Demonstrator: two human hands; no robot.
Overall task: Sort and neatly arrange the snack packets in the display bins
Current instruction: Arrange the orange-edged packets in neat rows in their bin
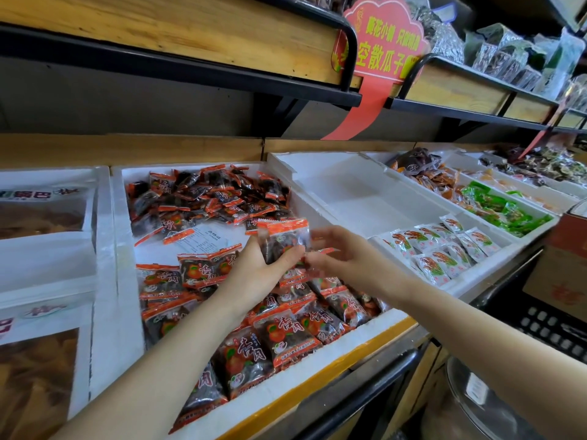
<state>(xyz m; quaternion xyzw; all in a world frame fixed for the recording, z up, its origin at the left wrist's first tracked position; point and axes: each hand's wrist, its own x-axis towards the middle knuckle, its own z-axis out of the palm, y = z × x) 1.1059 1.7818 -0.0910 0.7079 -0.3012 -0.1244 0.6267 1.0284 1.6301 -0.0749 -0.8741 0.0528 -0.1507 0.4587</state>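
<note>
Above the middle bin [122, 281], the left hand [254, 274] grips a small stack [284, 239] of orange-and-black packets, thumb curled over its front. The right hand [343, 252] reaches to the stack's lower corner with fingers loosely bent; blur there leaves it unclear whether it pinches a packet or only touches one. The job looks roughly half done. At the bin's near end packets lie in overlapping rows [286, 331], faces up; at the far end a heap [206, 195] lies jumbled, and a paper sheet [206, 239] shows bare between them. The stack, I judge, is bound for the next row. To the right a foam bin [349, 192] shows its white floor, beside white packets [441, 252] in rows and green packets [498, 208] whose order is hard to read. Bins at the far right are small and dim, the large bags [41, 217] at the left are cut by the frame edge, and the forearms cover part of the near rows.
</note>
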